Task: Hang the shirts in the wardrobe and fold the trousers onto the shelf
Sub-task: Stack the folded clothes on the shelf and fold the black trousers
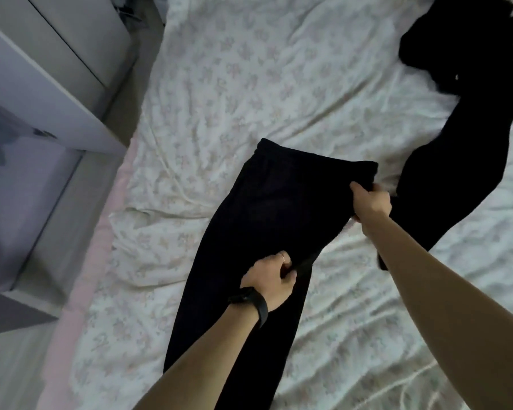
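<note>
A pair of black trousers lies lengthwise on the bed, waistband at the far end, legs running toward me. My right hand grips the right corner of the waistband. My left hand, with a black wristband and a ring, pinches the cloth at the crotch edge on the right side of the trousers. A second black garment stretches across the bed to the right, partly behind my right forearm.
The bed has a wrinkled white floral sheet. A heap of dark clothes sits at the far right corner. White wardrobe furniture stands to the left, with a narrow floor gap between it and the bed.
</note>
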